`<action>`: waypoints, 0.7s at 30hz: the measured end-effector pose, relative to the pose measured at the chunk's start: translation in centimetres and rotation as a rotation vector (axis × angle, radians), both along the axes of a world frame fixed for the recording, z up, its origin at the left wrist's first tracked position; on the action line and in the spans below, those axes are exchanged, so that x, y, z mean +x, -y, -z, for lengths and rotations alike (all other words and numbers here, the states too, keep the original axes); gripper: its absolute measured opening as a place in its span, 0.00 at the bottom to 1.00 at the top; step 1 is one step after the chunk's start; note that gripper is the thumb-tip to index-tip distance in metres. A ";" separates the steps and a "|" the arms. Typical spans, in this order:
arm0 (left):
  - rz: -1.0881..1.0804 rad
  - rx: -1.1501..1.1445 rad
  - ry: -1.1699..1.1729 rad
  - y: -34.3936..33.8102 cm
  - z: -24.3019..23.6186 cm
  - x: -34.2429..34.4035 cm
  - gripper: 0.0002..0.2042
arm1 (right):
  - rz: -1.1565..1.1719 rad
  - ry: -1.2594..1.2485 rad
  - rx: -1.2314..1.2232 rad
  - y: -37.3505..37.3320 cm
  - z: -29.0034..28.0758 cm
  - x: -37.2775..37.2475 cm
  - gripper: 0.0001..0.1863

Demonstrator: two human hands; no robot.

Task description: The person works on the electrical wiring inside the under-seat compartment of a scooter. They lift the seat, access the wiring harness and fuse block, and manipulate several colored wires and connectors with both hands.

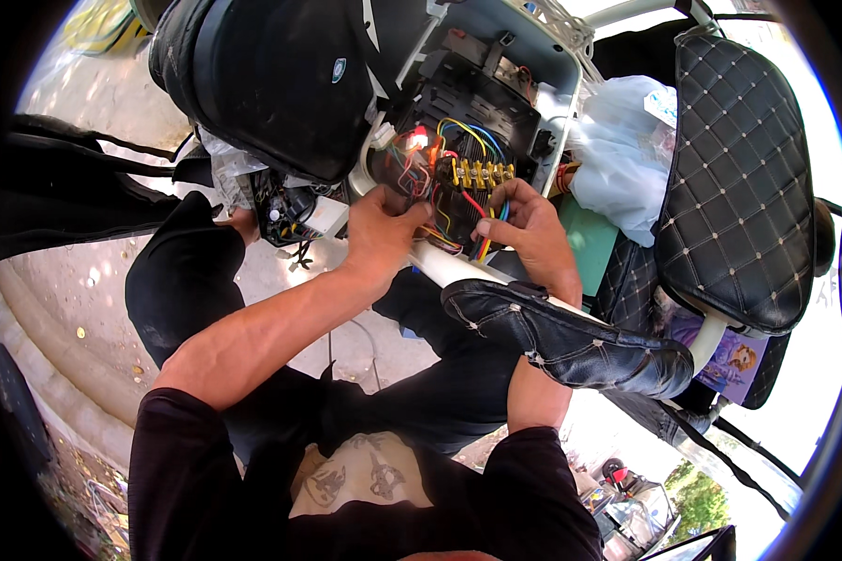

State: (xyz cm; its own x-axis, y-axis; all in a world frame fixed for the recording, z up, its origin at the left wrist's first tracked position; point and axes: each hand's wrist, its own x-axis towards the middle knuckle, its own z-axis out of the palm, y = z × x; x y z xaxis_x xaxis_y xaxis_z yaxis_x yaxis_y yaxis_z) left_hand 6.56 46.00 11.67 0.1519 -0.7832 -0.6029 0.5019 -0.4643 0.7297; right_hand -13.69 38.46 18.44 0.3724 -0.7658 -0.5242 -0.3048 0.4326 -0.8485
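An open grey compartment in a vehicle holds a tangle of coloured wires. My left hand is closed at the near left of the tangle, thumb and fingers bent around thin wires; its fingertips are partly hidden. On the right, my right hand pinches thick coloured wires, red, yellow and blue among them, between thumb and fingers. These run up to a yellow terminal block with metal screws, just beyond both hands. Under the wires lies a dark ribbed part. A small red light glows among them.
A black padded seat is tipped up at the left, above a circuit part with a white box. A white tube with a stitched black pad crosses by my right forearm. Plastic bags and a quilted backrest stand right.
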 end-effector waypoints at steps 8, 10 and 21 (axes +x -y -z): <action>0.031 -0.035 0.130 -0.3 0.9 -0.4 0.09 | -0.010 -0.007 -0.010 0.1 0.1 -0.1 0.19; 0.011 -0.032 0.100 -0.4 0.5 -0.4 0.09 | 0.004 -0.014 -0.011 -0.1 0.1 -0.1 0.19; -0.076 0.057 0.045 -1.2 0.0 -0.5 0.11 | -0.024 -0.027 -0.053 0.2 0.0 -0.1 0.18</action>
State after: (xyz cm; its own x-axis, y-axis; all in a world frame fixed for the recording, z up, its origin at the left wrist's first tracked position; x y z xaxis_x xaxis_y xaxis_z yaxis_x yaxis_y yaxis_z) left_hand 6.10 47.16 11.64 0.2374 -0.7331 -0.6373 0.5042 -0.4678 0.7260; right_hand -13.77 38.23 18.41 0.3771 -0.7841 -0.4930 -0.3377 0.3792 -0.8615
